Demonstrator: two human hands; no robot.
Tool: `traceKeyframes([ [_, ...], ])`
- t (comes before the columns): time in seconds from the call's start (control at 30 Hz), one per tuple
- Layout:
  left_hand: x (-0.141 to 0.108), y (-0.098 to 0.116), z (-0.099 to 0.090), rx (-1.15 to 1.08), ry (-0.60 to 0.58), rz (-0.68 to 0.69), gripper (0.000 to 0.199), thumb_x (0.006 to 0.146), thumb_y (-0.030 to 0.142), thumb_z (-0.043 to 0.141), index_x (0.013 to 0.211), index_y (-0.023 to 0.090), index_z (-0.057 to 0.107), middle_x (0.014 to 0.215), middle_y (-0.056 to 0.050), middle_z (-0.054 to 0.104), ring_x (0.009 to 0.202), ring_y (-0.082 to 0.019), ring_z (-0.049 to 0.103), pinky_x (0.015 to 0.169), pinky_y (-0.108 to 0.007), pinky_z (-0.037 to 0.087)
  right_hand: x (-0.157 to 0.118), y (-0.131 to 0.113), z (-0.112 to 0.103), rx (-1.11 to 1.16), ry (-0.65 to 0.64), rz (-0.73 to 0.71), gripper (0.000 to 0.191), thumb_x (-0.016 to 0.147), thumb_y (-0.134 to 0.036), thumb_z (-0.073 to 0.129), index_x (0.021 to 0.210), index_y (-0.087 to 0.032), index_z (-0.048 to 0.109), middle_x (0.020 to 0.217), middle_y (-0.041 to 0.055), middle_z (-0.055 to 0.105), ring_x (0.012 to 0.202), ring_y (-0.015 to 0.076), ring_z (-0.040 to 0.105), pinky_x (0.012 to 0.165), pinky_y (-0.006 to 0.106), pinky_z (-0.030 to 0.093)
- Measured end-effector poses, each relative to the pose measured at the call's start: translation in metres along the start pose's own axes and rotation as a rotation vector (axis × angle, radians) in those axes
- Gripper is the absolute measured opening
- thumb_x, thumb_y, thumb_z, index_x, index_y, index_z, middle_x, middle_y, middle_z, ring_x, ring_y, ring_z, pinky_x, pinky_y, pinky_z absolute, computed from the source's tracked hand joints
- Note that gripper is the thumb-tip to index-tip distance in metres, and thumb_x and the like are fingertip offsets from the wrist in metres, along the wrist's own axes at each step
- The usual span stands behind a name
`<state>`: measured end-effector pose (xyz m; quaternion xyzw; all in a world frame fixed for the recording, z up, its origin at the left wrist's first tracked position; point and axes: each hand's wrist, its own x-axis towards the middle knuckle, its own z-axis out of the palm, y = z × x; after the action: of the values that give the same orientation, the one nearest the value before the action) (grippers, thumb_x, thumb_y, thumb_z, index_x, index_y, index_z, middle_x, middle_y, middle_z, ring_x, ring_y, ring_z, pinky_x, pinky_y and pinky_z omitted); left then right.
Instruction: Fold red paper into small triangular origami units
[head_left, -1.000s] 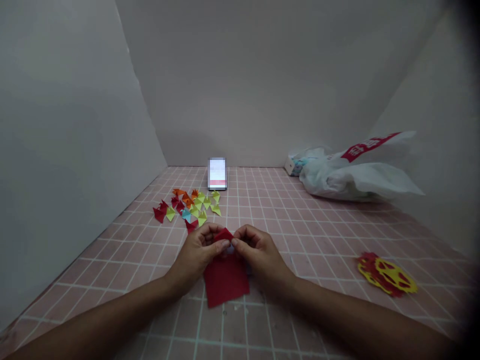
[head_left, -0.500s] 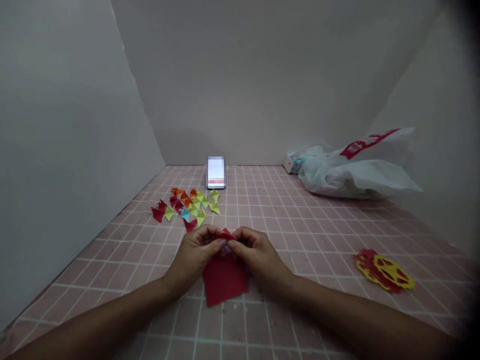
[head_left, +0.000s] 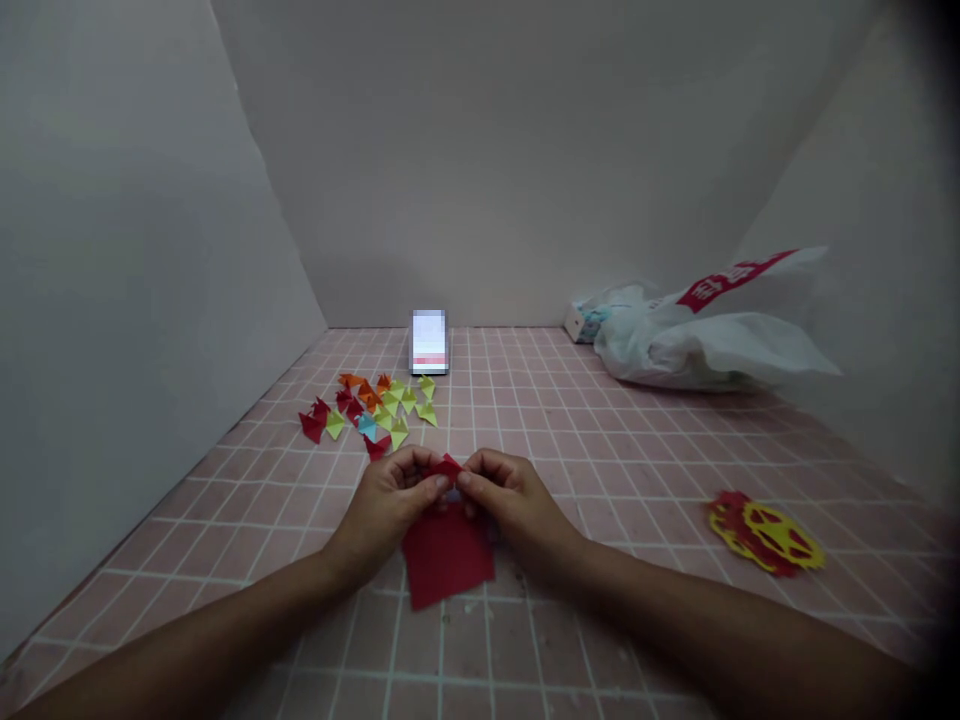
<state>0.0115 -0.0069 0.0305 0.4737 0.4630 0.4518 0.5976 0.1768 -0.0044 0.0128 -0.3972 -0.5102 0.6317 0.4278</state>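
Shifted since the earlier frame — both hands and the red paper have edged slightly up the picture and the small fold between the fingertips looks tighter; little else differs.

Item: red paper sheet (head_left: 448,552), lying on the pink tiled counter (head_left: 600,450), its far edge raised and pinched into a small folded tip (head_left: 448,467).

Left hand (head_left: 390,505): grip closed, thumb and forefinger nipping the left side of the folded tip. Right hand (head_left: 510,500): grip closed likewise on the right side of the tip, fingertips almost touching those of the left hand.

Handling, by judgement: very light, thin, limp — it takes a crease readily and would tear or crumple under a rough pull. Slightly slick against the tiles, so the flat part may slide. Best held at the fold itself, fingertips on either side of the crease, as both hands do now.

Positions relative to the red paper sheet:
- heap of small folded paper triangles (head_left: 371,410) in red, orange, yellow-green and blue — beyond it, to the left, near but apart.
- phone (head_left: 429,342), screen lit, propped against the back wall — well beyond it.
- white plastic bag (head_left: 705,340) with red lettering — far off to the right and beyond.
- red and yellow cut-paper ornament (head_left: 765,530) — well apart to the right, flat on the counter.
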Motion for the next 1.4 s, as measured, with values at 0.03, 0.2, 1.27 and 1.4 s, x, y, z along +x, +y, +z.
traceKeyframes([
  [0.03,0.000,0.000,0.000,-0.006,0.000,-0.008,0.022,0.069,0.026,0.079,0.082,0.015,0.065,0.068,0.003,0.067,0.060,-0.009,0.059,0.061,-0.021,0.046,0.000,0.000,0.000,-0.005,-0.003,0.000,0.023,0.081,-0.035,0.063,0.068,-0.018,0.055,0.058,-0.0028,0.054,0.053,0.0107,0.044,0.053,0.025,0.030],
  [0.2,0.000,0.002,-0.002,-0.024,0.025,-0.040,0.023,0.068,0.027,0.078,0.082,0.015,0.066,0.064,0.003,0.065,0.058,-0.010,0.058,0.060,-0.022,0.045,0.003,0.000,-0.005,-0.113,0.038,-0.142,0.022,0.090,-0.034,0.054,0.074,-0.019,0.054,0.066,-0.0017,0.054,0.062,0.0127,0.047,0.059,0.027,0.035],
  [1.27,-0.006,-0.002,-0.002,-0.142,-0.068,-0.182,0.020,0.076,0.032,0.077,0.077,0.014,0.068,0.067,-0.001,0.070,0.061,-0.011,0.067,0.065,-0.023,0.056,-0.002,-0.002,-0.012,-0.898,0.027,-0.953,0.014,0.094,-0.010,0.052,0.097,-0.018,0.063,0.090,0.0090,0.060,0.083,0.0202,0.057,0.072,0.035,0.052],
  [1.4,-0.005,-0.004,-0.003,-0.174,-0.068,-0.172,0.022,0.078,0.035,0.076,0.077,0.015,0.068,0.068,0.000,0.069,0.061,-0.011,0.066,0.066,-0.024,0.056,-0.002,-0.003,-0.013,-0.920,0.005,-0.966,0.015,0.094,-0.012,0.052,0.100,-0.019,0.065,0.091,0.0104,0.062,0.085,0.0215,0.058,0.073,0.037,0.053],
])
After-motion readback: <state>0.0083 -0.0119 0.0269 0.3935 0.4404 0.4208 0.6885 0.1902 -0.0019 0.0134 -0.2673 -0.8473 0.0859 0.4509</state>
